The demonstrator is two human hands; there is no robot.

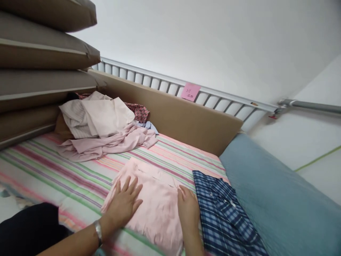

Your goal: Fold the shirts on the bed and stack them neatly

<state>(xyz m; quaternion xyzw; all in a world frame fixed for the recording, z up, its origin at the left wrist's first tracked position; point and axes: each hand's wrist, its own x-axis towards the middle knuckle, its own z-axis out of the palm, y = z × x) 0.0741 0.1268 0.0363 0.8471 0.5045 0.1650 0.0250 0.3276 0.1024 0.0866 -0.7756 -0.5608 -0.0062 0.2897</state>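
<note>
A pink garment (pixel 156 193), folded into a rough rectangle, lies on the striped bedding (pixel 87 177). My left hand (pixel 123 202) rests flat on its left part with the fingers spread, a silver bracelet on the wrist. At the garment's right edge, my right hand (pixel 188 206) is closed, its fingers curled on the pink fabric. Just right of that hand lies a folded blue plaid shirt (pixel 226 217), apart from the grip. Small creases run across the lower part of the pink fabric.
A loose pile of pale clothes (pixel 103 115) sits at the back left beside stacked brown cushions (pixel 48 53). A brown board (pixel 170 106) stands along the slatted rail (pixel 157 83), which carries a pink note (pixel 190 91). A blue-green panel (pixel 271 185) borders the right side.
</note>
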